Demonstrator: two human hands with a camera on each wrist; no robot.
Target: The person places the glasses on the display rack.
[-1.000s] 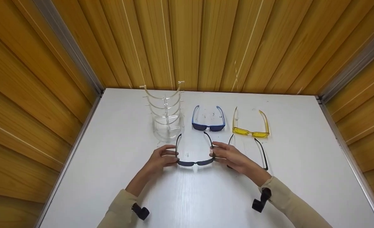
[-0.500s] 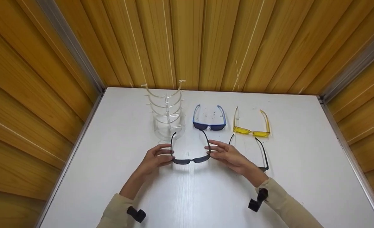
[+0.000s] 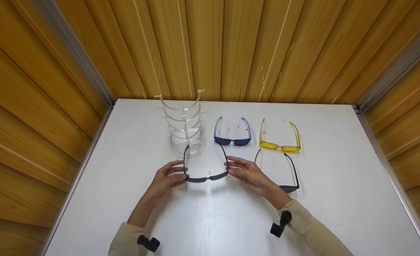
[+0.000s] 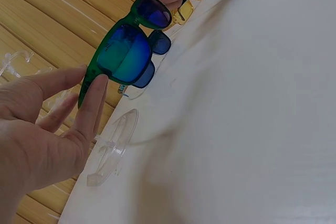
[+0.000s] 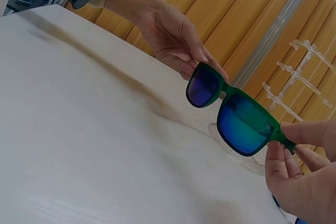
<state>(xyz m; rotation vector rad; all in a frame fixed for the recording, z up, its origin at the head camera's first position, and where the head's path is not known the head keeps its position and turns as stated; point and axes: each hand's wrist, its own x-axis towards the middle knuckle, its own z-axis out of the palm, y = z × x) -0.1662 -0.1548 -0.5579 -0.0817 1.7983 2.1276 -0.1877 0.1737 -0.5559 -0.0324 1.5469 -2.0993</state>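
Note:
A pair of sunglasses (image 3: 197,180) is held in the air between both hands, lenses toward the person and temples pointing away. In the wrist views the sunglasses (image 4: 127,51) show a green frame and blue-green mirrored lenses. My left hand (image 3: 164,180) pinches the left temple near its hinge, thumb against the fingers. On the other side my right hand (image 3: 249,175) pinches the right temple near the hinge. Just beyond stands a clear tiered glasses stand (image 3: 184,116), its arms bare; the left temple tip overlaps its base in the head view.
Blue-framed sunglasses (image 3: 239,142) lie right of the stand. Farther right are yellow glasses (image 3: 290,148), with black sunglasses (image 3: 288,188) in front, partly behind the right hand. Wood-patterned walls (image 3: 210,49) enclose the white table (image 3: 338,170) at the back and sides.
Both hands have carried the sunglasses left and slightly away from the person, toward the front of the stand. More of the black sunglasses now shows beside the right hand.

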